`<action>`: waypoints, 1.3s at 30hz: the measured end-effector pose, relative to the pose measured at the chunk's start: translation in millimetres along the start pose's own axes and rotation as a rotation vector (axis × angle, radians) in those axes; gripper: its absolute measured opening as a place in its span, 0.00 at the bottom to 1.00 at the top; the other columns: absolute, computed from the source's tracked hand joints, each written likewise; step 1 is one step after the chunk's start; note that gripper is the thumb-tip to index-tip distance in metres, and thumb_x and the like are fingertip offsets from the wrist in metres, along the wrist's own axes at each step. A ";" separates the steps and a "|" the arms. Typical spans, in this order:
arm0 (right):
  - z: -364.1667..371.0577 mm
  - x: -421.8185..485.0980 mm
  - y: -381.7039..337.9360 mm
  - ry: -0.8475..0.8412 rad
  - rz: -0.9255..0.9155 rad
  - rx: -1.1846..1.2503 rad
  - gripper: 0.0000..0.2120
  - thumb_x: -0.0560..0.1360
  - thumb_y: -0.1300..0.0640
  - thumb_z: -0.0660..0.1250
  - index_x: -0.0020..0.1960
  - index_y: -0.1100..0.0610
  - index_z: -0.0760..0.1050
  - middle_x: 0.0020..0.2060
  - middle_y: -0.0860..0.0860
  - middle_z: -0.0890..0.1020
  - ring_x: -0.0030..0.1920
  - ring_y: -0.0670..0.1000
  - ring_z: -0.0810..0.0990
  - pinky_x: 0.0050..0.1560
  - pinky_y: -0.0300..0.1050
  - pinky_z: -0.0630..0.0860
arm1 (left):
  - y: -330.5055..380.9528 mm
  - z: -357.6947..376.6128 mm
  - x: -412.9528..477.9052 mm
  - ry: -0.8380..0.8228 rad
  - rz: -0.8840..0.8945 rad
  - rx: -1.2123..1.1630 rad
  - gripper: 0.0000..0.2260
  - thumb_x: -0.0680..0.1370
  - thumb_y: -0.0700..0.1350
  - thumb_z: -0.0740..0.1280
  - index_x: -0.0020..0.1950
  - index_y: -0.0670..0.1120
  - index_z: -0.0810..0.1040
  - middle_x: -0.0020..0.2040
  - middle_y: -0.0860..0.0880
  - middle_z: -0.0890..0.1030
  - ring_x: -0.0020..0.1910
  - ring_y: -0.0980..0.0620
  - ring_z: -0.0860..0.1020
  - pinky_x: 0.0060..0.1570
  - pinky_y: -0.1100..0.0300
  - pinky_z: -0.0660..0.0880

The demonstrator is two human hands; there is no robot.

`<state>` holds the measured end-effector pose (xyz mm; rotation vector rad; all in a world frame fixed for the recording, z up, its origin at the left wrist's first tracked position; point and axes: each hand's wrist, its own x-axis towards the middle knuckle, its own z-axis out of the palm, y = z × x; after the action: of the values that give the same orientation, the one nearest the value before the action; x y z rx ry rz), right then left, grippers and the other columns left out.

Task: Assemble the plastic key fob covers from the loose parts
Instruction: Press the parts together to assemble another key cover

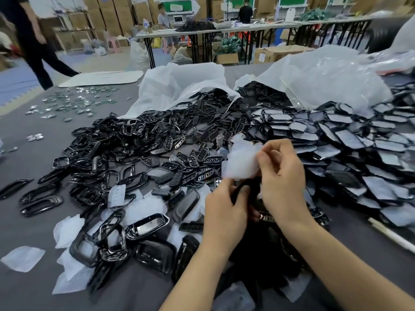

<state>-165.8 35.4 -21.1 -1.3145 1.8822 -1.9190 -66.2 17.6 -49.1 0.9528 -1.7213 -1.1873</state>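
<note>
Head view: right hand (280, 176) pinches a white film (241, 162); left hand (224, 212) grips a black part (253, 189).

the black part (252, 187) in the left hand (224, 212) is mostly hidden.

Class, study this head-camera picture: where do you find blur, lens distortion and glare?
Head view: motion smears the right hand and the film it pinches, and the left hand gripping a black part. Head view: the far tables bow, a wide-lens effect. Head view: soft light leaves white glints on the glossy frames, without hard shadows.
</note>
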 end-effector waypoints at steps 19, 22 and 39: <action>-15.0 -4.9 19.8 -0.142 -0.312 -0.373 0.10 0.74 0.70 0.67 0.54 0.65 0.80 0.45 0.56 0.83 0.46 0.54 0.80 0.48 0.38 0.72 | 1.5 -4.5 -1.1 -0.016 0.070 0.158 0.35 0.77 0.34 0.63 0.69 0.72 0.61 0.29 0.41 0.75 0.22 0.57 0.64 0.24 0.66 0.62; -15.7 -5.6 19.1 -0.123 -0.350 -0.357 0.08 0.74 0.70 0.68 0.51 0.64 0.80 0.45 0.55 0.79 0.43 0.48 0.77 0.45 0.35 0.72 | 2.8 -5.8 -1.5 0.011 0.081 0.160 0.34 0.76 0.33 0.62 0.65 0.73 0.67 0.29 0.44 0.75 0.22 0.56 0.64 0.22 0.65 0.62; -16.1 -4.1 20.2 -0.363 -0.303 -0.149 0.14 0.70 0.54 0.74 0.51 0.62 0.82 0.47 0.51 0.80 0.49 0.44 0.78 0.53 0.31 0.72 | 2.2 -8.7 1.7 0.238 -0.051 -0.092 0.22 0.76 0.30 0.63 0.52 0.57 0.83 0.20 0.58 0.72 0.18 0.61 0.64 0.22 0.72 0.61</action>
<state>-183.0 45.8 -37.8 -1.9389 1.7466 -1.5357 -59.2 13.7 -44.7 1.0421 -1.4502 -1.1267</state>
